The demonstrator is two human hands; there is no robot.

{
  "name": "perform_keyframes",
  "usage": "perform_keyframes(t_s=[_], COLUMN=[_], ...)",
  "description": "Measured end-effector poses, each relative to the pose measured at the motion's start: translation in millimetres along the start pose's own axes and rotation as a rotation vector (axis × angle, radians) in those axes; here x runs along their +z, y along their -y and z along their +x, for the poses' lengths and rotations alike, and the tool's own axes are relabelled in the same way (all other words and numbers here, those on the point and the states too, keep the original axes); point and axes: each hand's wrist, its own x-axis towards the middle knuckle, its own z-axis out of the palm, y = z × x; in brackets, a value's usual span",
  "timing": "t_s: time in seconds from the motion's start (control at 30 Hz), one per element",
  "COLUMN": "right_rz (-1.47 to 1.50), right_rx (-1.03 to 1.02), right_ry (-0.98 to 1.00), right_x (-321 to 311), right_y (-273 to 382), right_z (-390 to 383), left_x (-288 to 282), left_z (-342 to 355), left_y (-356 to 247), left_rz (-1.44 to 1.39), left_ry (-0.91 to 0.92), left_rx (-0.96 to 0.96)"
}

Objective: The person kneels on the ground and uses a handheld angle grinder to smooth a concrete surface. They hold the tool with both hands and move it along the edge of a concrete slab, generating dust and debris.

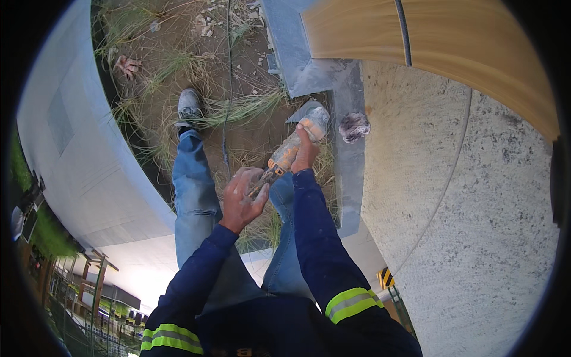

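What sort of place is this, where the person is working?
Probably an outdoor building site, though I cannot be certain. Grass and pale rubble lie about, a black-and-yellow striped panel shows near the lower edge, and the right hand holds a dusty power tool.

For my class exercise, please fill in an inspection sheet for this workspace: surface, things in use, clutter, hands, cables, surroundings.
Surface: brown soil with long grass, beside a grey ledge.
Things in use: dusty orange-and-grey power tool, held at a slant.
Clutter: crumpled cloth-like bundle on the ledge; pinkish crumpled item and pale rubble on the soil.
Hands: right hand grips the tool's body; left hand is at its rear end, grip unclear.
Cables: dark cable on the soil; another dark line crosses the tan curved surface.
Surroundings: pale curved wall at left; speckled surface at right.
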Motion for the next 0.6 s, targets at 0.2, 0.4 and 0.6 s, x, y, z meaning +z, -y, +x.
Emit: perform_keyframes(t_s=[0.2, 0.4, 0.6], right_rz=[-0.148, -0.108, -0.138], right_rx=[0.013, -0.097, -0.111], right_ry=[-0.096, -0.123, -0.081], right_x=[26.8, 50.4, 78.8], right_y=[-65.0, -103.4, -97.3], right_z=[51.5, 81.6, 109.8], left_x=[-1.4, -16.5, -23.4], left_z=[65.9, 88.0, 111.1], left_y=[101.5, 117.8, 129.7], left_rz=[-0.139, -0.192, -0.199], left_ry=[0.214, 0.347, 0.262], left_rx=[0.027, -0.052, -0.192])
